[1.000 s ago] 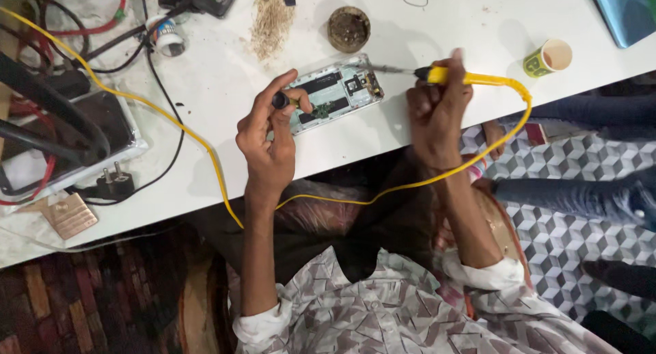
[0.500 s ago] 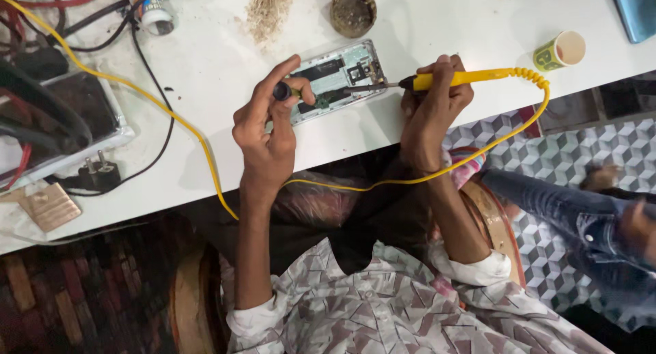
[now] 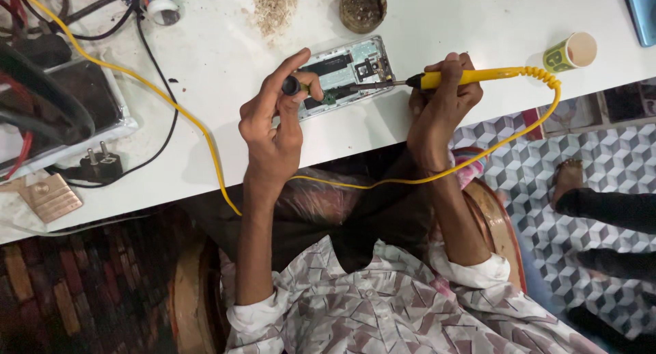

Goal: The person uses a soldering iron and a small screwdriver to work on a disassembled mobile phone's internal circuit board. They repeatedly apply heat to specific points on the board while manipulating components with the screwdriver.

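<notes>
Fingers of the right hand (image 3: 437, 98) wrap the yellow soldering iron (image 3: 465, 76), tip on the opened phone (image 3: 345, 74); the left hand (image 3: 273, 125) pinches a dark tool (image 3: 292, 86), its end hidden.

Shirt (image 3: 383, 313): pale w/ brown geometric print, sleeves rolled to elbows, white cuff lining showing. Forearms, hands bare.

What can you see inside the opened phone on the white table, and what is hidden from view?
Inside the opened phone: dark boards and metal parts, with the soldering iron tip on them. The left hand covers its near end.
</notes>
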